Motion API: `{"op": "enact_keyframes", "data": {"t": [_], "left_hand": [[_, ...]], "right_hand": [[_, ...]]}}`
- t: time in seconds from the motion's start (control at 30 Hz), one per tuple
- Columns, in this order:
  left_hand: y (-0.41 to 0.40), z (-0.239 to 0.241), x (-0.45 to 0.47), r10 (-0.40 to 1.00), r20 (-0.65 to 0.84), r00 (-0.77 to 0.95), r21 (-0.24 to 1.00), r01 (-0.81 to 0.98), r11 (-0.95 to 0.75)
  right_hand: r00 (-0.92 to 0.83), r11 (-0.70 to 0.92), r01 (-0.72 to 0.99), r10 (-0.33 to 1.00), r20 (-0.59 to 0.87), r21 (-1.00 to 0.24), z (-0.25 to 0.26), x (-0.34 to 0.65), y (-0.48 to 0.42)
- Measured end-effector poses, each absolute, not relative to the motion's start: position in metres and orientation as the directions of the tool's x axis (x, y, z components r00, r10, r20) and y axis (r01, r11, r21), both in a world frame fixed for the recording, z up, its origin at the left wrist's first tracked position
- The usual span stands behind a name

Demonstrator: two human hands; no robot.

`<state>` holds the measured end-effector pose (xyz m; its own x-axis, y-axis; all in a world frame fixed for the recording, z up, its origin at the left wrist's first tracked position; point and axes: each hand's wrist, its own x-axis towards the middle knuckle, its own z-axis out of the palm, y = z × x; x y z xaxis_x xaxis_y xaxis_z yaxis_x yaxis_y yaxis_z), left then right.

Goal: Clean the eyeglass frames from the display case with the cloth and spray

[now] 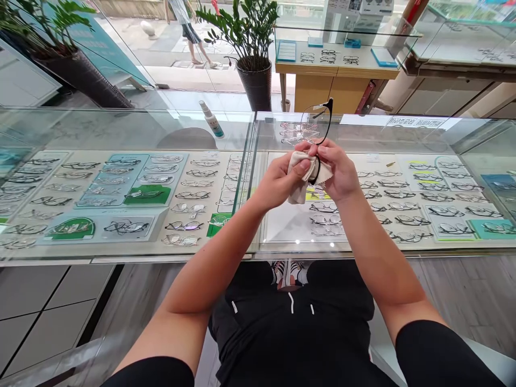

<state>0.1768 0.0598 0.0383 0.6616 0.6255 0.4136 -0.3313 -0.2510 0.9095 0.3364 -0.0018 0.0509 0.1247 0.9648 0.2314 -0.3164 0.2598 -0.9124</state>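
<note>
A pair of eyeglasses [331,119] with a dark rim is held up over the glass counter, one round lens standing above my fingers. My left hand [279,180] is closed on a pale cleaning cloth [297,194], which is folded around the lower lens. My right hand [341,171] pinches the glasses' frame near the bridge, its fingertips close to the left ones. Part of the cloth also lies against the right palm. The lower lens is mostly hidden by cloth and fingers.
Beneath my hands is a glass display counter [258,256] with rows of eyeglasses inside. A spray bottle [212,119] stands on its top at the back. Beyond are a potted plant [255,80], another display case [338,67] and a person walking [191,35] outside.
</note>
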Motion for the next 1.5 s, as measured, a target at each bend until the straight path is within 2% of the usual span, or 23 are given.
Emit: {"op": "enact_keyframes", "data": {"t": [0.27,0.57,0.67,0.83,1.1,1.23,1.5], "left_hand": [[0.063,0.031,0.176,0.647,0.324,0.690,0.944,-0.281,-0.173],[0.067,0.021,0.187,0.732,0.308,0.608,0.945,-0.283,-0.162],[0.068,0.023,0.185,0.710,0.312,0.631,0.942,-0.303,-0.145],[0.068,0.034,0.173,0.552,0.247,0.796,0.966,-0.251,-0.070],[0.064,0.030,0.177,0.653,0.287,0.701,0.957,-0.238,-0.165],[0.065,0.030,0.179,0.631,0.338,0.698,0.941,-0.266,-0.210],[0.064,0.031,0.173,0.537,0.236,0.810,0.967,-0.252,-0.045]], "right_hand": [[0.162,0.248,-0.310,0.965,0.206,-0.918,0.046,0.340,0.003],[0.119,0.202,-0.428,0.979,0.167,-0.881,0.039,0.339,0.006],[0.117,0.186,-0.470,0.982,0.148,-0.863,0.039,0.342,0.007],[0.115,0.190,-0.516,0.982,0.152,-0.836,0.043,0.342,0.005],[0.065,0.184,-0.483,0.982,0.175,-0.856,0.041,0.340,0.002],[0.062,0.182,-0.517,0.982,0.176,-0.836,0.040,0.340,0.004],[0.117,0.174,-0.571,0.985,0.130,-0.802,0.042,0.339,0.004]]}}
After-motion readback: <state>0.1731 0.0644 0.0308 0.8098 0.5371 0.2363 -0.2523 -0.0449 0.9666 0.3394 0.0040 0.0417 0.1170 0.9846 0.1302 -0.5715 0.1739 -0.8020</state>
